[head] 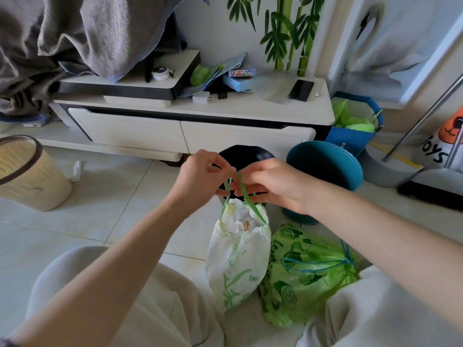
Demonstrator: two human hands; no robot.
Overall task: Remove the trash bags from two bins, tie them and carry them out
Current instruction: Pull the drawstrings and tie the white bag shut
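A thin, crinkly white trash bag printed with green bamboo stands upright on the pale glossy floor tiles, its long axis vertical and its gathered mouth pointing up, with crumpled paper showing inside. Two flat green drawstrings rise from the puckered rim to the hands: the left hand pinches one strand between curled thumb and fingers, and the right hand pinches the other the same way, the two hands almost touching above the bag. Just right of it, touching its side, a slack green trash bag with a lemon print lies slumped on the tiles, its neck already cinched by a blue drawstring and pointing right. Both bags sit between the person's knees in pale trousers, leaving little room on either side. Behind the hands stand a round black bin and a teal bin, close together and partly hidden. A ribbed beige basket with a dark rim stands well apart to the left, with open tile between. A low white cabinet with rounded drawer fronts closes off the far edge.
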